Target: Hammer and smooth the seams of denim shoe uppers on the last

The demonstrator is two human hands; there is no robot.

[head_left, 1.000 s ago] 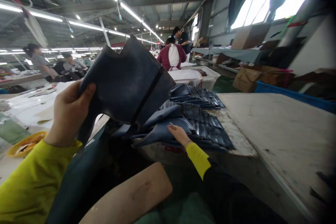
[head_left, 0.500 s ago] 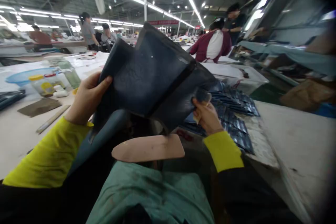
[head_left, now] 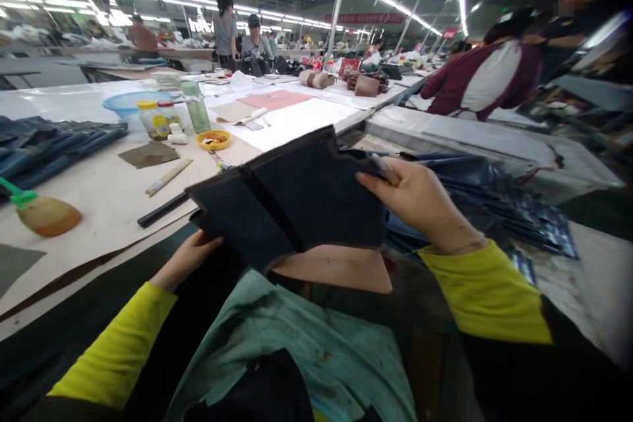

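Note:
A dark blue sheet piece with a black strip across it hangs between my hands, above my lap. My left hand pinches its lower left corner. At its upper right edge my right hand grips it, with something small and pale at the fingertips. Just beneath the piece lies a tan board with a rounded-off shape, partly covered by it. A green cloth covers my lap.
On the left table are a glue bottle, a brush, a yellow dish, jars and stacked blue pieces. More blue pieces lie at the right. A person in maroon stands behind them.
The blue piece has turned and come lower, its strip now on the left side. My left hand is lower, my right hand higher. The view has swung left.

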